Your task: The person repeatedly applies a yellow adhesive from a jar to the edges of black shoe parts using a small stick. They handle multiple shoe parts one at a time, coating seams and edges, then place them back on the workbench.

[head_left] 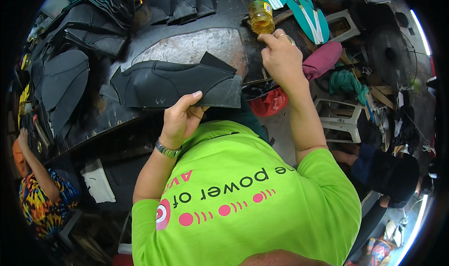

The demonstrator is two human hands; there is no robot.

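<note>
A black stitched shoe upper [161, 83] lies along the near edge of the worktable. My left hand [179, 117] pinches its lower edge, the thumb on top and the fingers underneath. At the upper right, my right hand [283, 55] reaches out to a glass jar [260, 15] with amber-yellow stuff in it. The fingers of that hand are curled together at the jar's near end. Whatever they grip is hidden. Beyond the upper rests a worn grey slab [196, 41].
More black uppers [180, 4] lie at the back and left. Teal pieces with white strips [304, 15] sit past the jar. To the right are a maroon cloth bundle [322, 60], a white plastic stool [339, 121] and a fan [390, 55]. A co-worker's arm [39, 165] shows at far left.
</note>
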